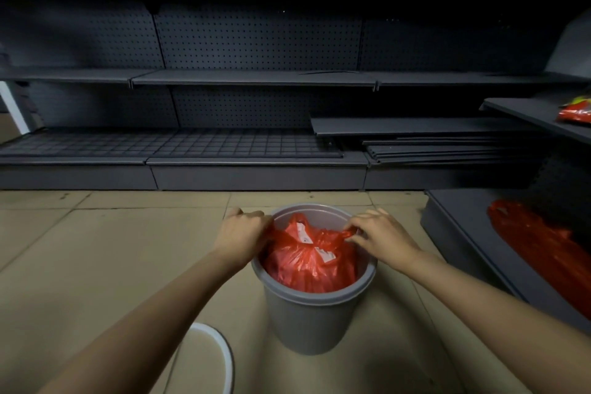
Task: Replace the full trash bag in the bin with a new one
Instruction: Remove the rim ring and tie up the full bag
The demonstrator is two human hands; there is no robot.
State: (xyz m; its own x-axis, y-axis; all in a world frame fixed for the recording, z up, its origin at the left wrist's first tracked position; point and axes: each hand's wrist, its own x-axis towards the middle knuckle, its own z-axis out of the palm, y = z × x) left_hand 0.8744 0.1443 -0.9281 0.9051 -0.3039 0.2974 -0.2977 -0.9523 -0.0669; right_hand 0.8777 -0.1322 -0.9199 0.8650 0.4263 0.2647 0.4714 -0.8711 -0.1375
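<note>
My left hand (244,235) and right hand (380,233) are both at the mouth of the bin (307,323), one on each side, and between them sits the full bag (311,261) — red, bulging, down inside the bin with its top about level with the rim. The left hand's fingers are curled over the left edge of the bag, gripping the plastic right against the rim; the right hand pinches a twisted ear of the same bag at the right side, fingertips closed on it. Paper scraps with print show through the top of the bag. By count: one grey bin, one full bag in it, two hands on that bag. A second red bag (540,253) lies flat and limp on the low dark ledge to my right, well apart from the bin, and a third bit of red plastic (575,113) rests on the shelf (540,115) above it, with something yellow-green beside it that I cannot make out. One white bucket (208,358) stands near my left forearm, just beside the bin's foot. The bin stands on a floor (112,249) of beige tiles. Ahead runs dark pegboard shelving (256,38) in tiers, a wire grid (179,142) lying on the lowest tier and a stack of loose boards (431,137) to its right — the room is dim.
</note>
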